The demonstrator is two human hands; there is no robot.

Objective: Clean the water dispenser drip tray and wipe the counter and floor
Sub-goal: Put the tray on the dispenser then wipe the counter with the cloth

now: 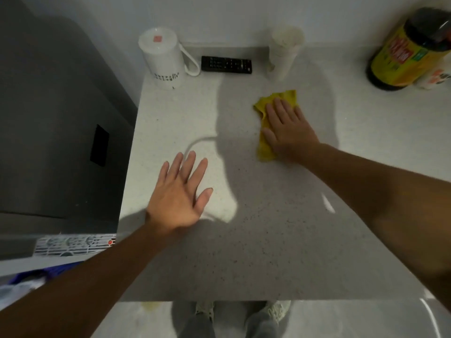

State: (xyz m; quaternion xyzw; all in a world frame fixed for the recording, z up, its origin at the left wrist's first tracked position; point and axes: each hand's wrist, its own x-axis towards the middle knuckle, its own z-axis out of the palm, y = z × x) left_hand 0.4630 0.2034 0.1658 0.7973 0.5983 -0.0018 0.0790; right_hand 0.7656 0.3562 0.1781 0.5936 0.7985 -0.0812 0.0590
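A yellow cloth [264,145] lies on the pale speckled counter [256,240], right of centre. My right hand [286,129] presses flat on the cloth, fingers stretched out toward the wall. My left hand [180,193] rests open on the bare counter near its left edge, fingers spread, holding nothing. The tall dark grey water dispenser [56,118] stands to the left of the counter. Its white slotted drip tray [73,245] shows at the lower left. A strip of light floor [146,320] appears below the counter's front edge.
Along the back wall stand a white kettle [162,57], a black remote control [226,64], a stack of white paper cups [284,51] and a dark bottle with a yellow label [407,50]. My shoes [275,311] show on the floor below.
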